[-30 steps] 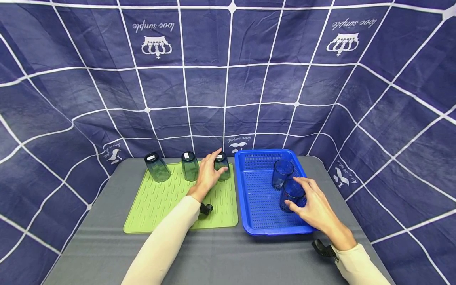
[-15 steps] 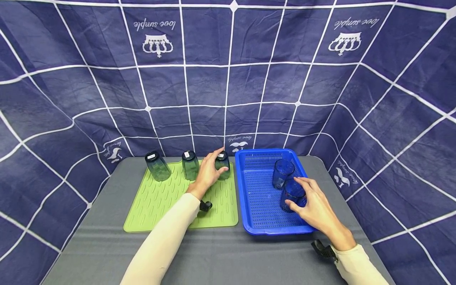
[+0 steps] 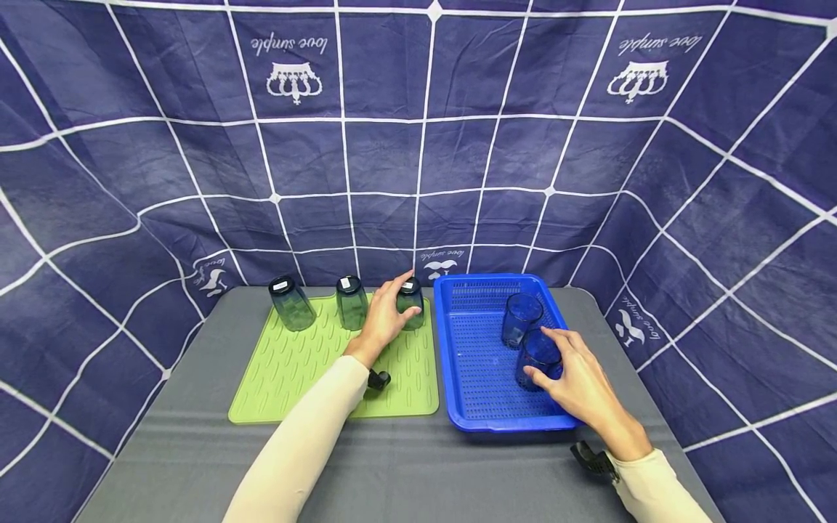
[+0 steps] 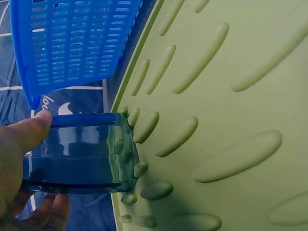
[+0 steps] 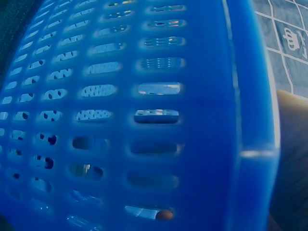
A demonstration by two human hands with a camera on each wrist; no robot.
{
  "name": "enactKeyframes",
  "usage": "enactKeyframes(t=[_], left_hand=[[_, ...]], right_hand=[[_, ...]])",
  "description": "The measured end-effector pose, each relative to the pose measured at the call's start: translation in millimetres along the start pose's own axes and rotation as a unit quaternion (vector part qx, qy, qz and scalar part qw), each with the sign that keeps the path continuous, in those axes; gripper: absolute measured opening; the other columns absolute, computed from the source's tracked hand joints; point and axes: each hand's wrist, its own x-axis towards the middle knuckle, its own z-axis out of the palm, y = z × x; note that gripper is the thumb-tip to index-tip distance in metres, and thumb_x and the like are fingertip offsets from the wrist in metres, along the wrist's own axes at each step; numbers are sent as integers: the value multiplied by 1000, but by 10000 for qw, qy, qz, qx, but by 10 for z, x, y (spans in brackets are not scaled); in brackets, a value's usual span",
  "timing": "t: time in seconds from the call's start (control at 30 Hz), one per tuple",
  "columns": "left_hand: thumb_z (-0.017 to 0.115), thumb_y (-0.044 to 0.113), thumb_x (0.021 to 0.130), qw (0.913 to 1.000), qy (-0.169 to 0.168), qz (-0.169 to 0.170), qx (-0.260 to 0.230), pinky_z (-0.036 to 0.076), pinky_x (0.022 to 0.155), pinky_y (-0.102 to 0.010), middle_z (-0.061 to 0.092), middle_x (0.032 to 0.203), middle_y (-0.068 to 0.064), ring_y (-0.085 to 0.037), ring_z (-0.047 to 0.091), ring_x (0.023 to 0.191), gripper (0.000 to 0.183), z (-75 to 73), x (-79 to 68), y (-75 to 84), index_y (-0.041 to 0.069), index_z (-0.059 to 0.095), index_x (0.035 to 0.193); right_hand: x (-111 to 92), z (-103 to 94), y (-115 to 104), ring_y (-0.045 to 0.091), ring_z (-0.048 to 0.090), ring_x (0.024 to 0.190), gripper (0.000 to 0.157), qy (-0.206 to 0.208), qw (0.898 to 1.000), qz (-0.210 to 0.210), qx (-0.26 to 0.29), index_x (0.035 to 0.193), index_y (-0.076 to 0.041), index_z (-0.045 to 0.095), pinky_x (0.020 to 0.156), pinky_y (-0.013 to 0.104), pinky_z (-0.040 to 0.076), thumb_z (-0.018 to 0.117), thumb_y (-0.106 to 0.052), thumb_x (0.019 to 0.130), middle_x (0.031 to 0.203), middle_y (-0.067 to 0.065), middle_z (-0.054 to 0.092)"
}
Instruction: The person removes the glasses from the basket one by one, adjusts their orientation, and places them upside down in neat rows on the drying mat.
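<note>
On the green ribbed mat [image 3: 281,385] stands an upside-down tinted drinking glass [image 3: 410,290], its rim down and a white label on its base. My left hand [image 3: 382,319] grips it near the base, thumb on one side and fingers on the other; the left wrist view shows this glass [image 4: 82,154] up close. My right hand [image 3: 578,374] reaches over the wall of the blue basket [image 3: 454,414] and holds an upright glass [image 3: 532,356] near its rim. Basket wall [image 5: 207,115] fills most of the right wrist view, hiding that hand's fingers except one fingertip behind a slot.
Two more upside-down glasses, one at the mat's back left corner [image 3: 293,305] and one at its back middle [image 3: 352,305], stand in a row. Another upright glass [image 3: 521,316] is behind the held one in the basket. A blue checked cloth [image 3: 379,160] hangs behind the grey table [image 3: 405,465].
</note>
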Motion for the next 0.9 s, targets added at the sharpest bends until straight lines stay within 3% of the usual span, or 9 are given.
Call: enactKeyframes(t=[0.17, 0.23, 0.4, 0.67, 0.8, 0.9], left_hand=[[100, 29, 95, 9999, 37, 64, 108, 54, 126, -67, 71, 159, -18, -53, 67, 144, 95, 48, -12, -56, 43, 50, 176], [101, 33, 93, 9994, 198, 261, 145, 55, 123, -65, 72, 157, -16, -50, 68, 141, 96, 95, -20, -147, 46, 51, 174], [101, 30, 93, 9997, 195, 162, -4, 52, 127, -64, 72, 157, -17, -49, 67, 143, 93, 21, -45, -30, 37, 55, 173], [101, 33, 94, 9998, 175, 46, -59, 52, 128, -67, 70, 160, -14, -50, 65, 147, 95, 149, 20, -257, 46, 51, 174], [101, 34, 93, 9999, 166, -12, -16, 53, 126, -70, 68, 162, -15, -51, 64, 148, 98, 164, 23, -257, 47, 50, 175], [102, 35, 92, 9999, 137, -75, 10, 53, 125, -71, 67, 164, -16, -49, 64, 150, 100, 147, -12, -197, 47, 48, 176]], right_hand=[[6, -6, -7, 49, 74, 118, 78, 11, 9998, 155, -108, 155, 2, 68, 100, 72, 60, 100, -28, 90, 145, 29, 70], [7, -9, -7, 46, 74, 112, 79, -49, 9996, 257, -131, 156, 2, 68, 96, 71, 61, 100, -29, 91, 145, 29, 69], [25, -14, -9, 49, 75, 117, 81, -87, 9993, 356, -107, 157, 0, 68, 98, 72, 60, 101, -32, 90, 144, 28, 70], [30, -23, -18, 47, 76, 112, 83, 116, 9996, 230, -136, 153, 0, 72, 92, 71, 61, 104, -33, 85, 137, 25, 73], [25, -10, -15, 44, 76, 109, 83, 280, 9993, 148, -176, 151, -1, 73, 91, 69, 61, 105, -32, 81, 133, 23, 74], [6, -2, -22, 37, 77, 97, 83, 431, 9989, 91, -148, 149, -3, 75, 84, 59, 64, 107, -32, 79, 130, 21, 75]])
